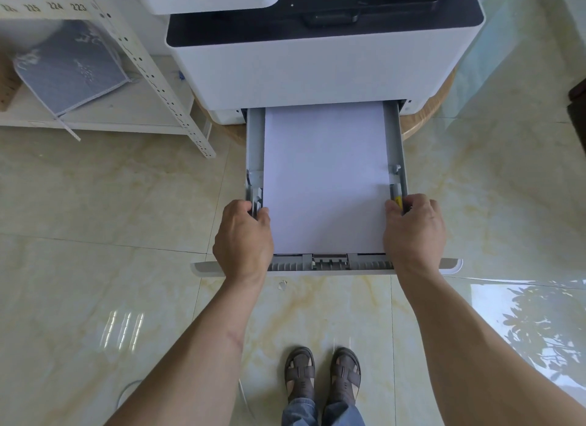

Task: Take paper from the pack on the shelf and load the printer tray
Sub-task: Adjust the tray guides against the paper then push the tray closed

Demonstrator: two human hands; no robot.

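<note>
Already the paper [326, 178] lies flat in the pulled-out printer tray [255, 146], with the left hand [242, 240] and right hand [413, 232] clamped on the tray's side rails. Uneven pushing could skew the tray and jam it, or catch fingertips against the printer [317, 67].

Office or storeroom: printer [317, 54] on floor tiles [95, 197], numbered metal shelf [133, 61].

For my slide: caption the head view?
Both hands grip the open printer tray, loaded with white paper.

White paper [326, 178], grey tray [255, 146], marbled, perhaps cream floor [111, 203].
</note>
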